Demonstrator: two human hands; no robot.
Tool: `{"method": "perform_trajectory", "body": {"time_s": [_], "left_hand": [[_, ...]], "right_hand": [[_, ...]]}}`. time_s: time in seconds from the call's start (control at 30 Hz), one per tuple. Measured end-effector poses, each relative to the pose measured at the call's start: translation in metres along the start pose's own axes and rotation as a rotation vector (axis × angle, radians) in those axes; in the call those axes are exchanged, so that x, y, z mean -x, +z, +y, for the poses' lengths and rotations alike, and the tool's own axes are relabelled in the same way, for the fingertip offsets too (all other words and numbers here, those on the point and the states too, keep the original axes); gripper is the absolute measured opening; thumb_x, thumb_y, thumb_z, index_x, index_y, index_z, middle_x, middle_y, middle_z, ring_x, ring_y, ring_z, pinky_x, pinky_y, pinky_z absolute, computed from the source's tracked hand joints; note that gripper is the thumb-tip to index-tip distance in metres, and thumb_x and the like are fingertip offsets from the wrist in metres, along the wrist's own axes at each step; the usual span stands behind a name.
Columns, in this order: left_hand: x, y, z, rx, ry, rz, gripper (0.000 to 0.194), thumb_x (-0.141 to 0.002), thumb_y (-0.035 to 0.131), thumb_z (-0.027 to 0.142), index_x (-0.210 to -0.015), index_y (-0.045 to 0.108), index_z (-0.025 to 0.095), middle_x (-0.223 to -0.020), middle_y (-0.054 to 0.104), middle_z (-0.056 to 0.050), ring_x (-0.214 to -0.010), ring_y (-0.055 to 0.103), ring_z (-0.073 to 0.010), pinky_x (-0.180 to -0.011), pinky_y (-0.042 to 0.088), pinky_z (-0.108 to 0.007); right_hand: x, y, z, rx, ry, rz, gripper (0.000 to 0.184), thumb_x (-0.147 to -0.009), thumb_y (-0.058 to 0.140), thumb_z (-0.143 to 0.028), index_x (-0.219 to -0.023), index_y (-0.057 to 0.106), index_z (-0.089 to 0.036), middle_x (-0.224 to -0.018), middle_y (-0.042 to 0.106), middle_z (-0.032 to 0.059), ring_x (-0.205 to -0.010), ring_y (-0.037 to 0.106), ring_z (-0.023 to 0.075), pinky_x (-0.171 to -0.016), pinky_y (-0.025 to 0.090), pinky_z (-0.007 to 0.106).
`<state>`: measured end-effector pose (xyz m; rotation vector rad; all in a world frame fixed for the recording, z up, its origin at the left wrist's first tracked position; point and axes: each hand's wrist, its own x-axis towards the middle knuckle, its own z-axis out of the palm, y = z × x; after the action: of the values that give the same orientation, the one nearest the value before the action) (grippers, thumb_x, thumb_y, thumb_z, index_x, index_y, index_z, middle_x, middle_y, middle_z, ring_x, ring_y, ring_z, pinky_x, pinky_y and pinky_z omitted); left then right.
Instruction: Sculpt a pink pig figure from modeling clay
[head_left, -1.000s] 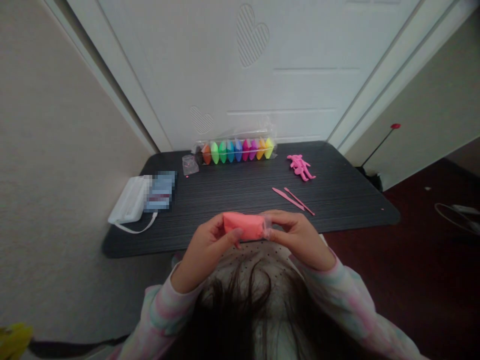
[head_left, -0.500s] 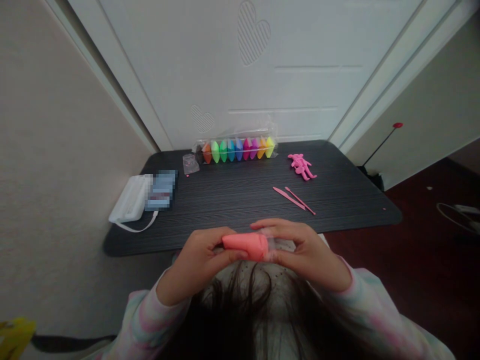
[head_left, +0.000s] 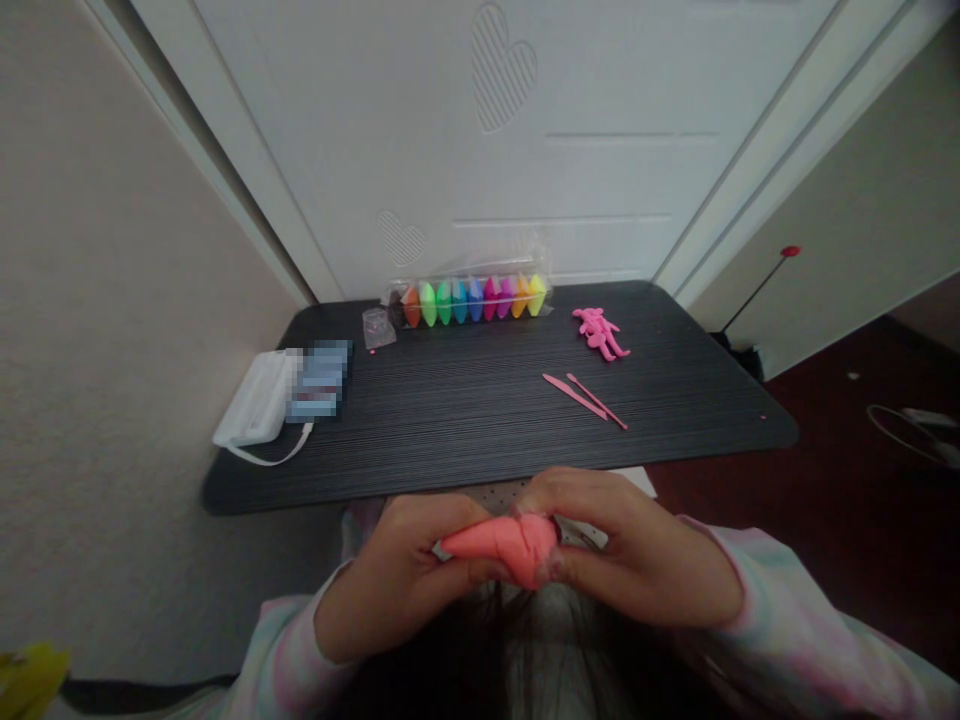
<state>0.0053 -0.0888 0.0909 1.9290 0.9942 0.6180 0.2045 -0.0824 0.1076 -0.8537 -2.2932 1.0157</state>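
Note:
A coral-pink pack of modelling clay (head_left: 499, 542) is held between my two hands, just in front of the table's near edge. My left hand (head_left: 405, 570) pinches its narrow, pointed end between thumb and fingers. At the wider, bunched end, my right hand (head_left: 637, 545) grips it the same way, the fingertips pressing in. Clear wrapping on the pack is hard to make out between the fingers. Beyond the hands, two pink modelling tools (head_left: 585, 398) lie on the dark table (head_left: 435, 430), one flat like a knife and one thin.
Several coloured clay packs (head_left: 474, 300) stand in a clear tray against the white door (head_left: 360, 120). A pink figure (head_left: 600, 333) lies at the back right. Left are a white power bank (head_left: 255, 400), a blurred-out phone-like object (head_left: 321, 380) and crumpled clear plastic (head_left: 379, 327).
Both hands have come lower and closer to my body with the clay. My right hand's fingers have moved from the clear wrapper end onto the clay, which now looks bent and bunched.

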Motion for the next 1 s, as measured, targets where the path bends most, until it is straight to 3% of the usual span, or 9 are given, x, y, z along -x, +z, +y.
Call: {"method": "perform_trajectory", "body": {"time_s": [0.27, 0.53, 1.0], "left_hand": [[-0.011, 0.004, -0.011, -0.116, 0.003, 0.097, 0.021, -0.075, 0.051, 0.029, -0.061, 0.055, 0.015, -0.053, 0.050, 0.004, -0.049, 0.043, -0.0072, -0.047, 0.031, -0.018], [-0.014, 0.008, -0.009, -0.181, -0.030, 0.172, 0.022, -0.073, 0.053, 0.027, -0.055, 0.049, 0.015, -0.051, 0.044, 0.005, -0.048, 0.040, -0.0067, -0.046, 0.028, -0.019], [-0.021, 0.013, -0.010, -0.229, -0.112, 0.204, 0.032, -0.069, 0.055, 0.034, -0.049, 0.037, 0.016, -0.047, 0.033, 0.008, -0.045, 0.032, -0.0055, -0.044, 0.022, -0.019]], "right_hand": [[-0.010, 0.002, 0.014, 0.018, -0.006, -0.034, 0.010, -0.077, 0.048, -0.015, -0.086, 0.054, -0.015, -0.078, 0.058, 0.0027, -0.071, 0.053, 0.0113, -0.065, 0.042, 0.023], [-0.012, 0.001, 0.012, 0.078, -0.038, -0.042, 0.013, -0.077, 0.045, -0.010, -0.088, 0.051, -0.015, -0.081, 0.056, 0.0034, -0.074, 0.051, 0.0114, -0.067, 0.042, 0.023], [-0.017, 0.001, 0.013, 0.109, 0.042, -0.091, 0.008, -0.077, 0.044, -0.012, -0.084, 0.047, -0.014, -0.081, 0.054, 0.0053, -0.072, 0.050, 0.0137, -0.065, 0.040, 0.026]]}}
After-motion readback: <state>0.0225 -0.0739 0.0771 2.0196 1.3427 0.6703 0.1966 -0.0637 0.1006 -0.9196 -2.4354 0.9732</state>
